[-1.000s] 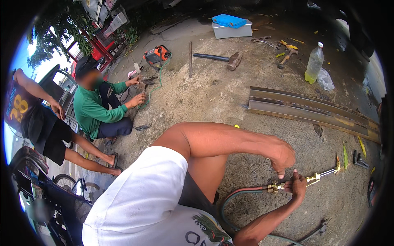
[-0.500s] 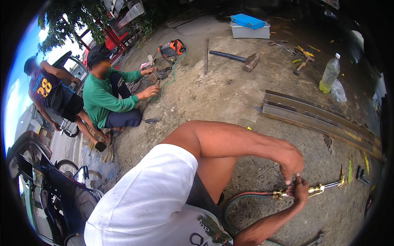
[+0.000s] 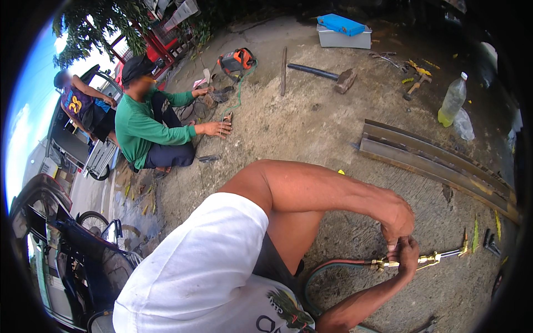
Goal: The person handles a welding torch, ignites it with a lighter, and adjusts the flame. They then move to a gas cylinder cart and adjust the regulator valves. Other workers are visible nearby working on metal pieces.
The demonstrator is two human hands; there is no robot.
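Note:
My left hand (image 3: 398, 217) reaches down from the far side, fingers bent and pinched together. Its fingertips meet those of my right hand (image 3: 407, 256), which is also closed. Whatever is between the fingers is hidden. Directly beneath my right hand lies a cutting torch (image 3: 430, 259) with brass fittings, thin silvery tubes and an angled brass tip at the right. My right hand covers its middle. A red hose (image 3: 344, 261) and a green hose (image 3: 307, 291) curve away from the torch's left end.
Steel bars (image 3: 433, 161) lie beyond my hands. Farther back are a sledgehammer (image 3: 344, 81), a hammer (image 3: 417, 87), a plastic bottle (image 3: 454, 100) and a grey box (image 3: 344, 40). A person in green (image 3: 150, 125) crouches near an orange-black machine (image 3: 236, 61). A motorcycle (image 3: 83, 266) stands left.
My fingers have shifted slightly and are pressed closer together above the torch. The crouching person's near hand has moved right. The standing person has moved farther back. My view has tilted a little.

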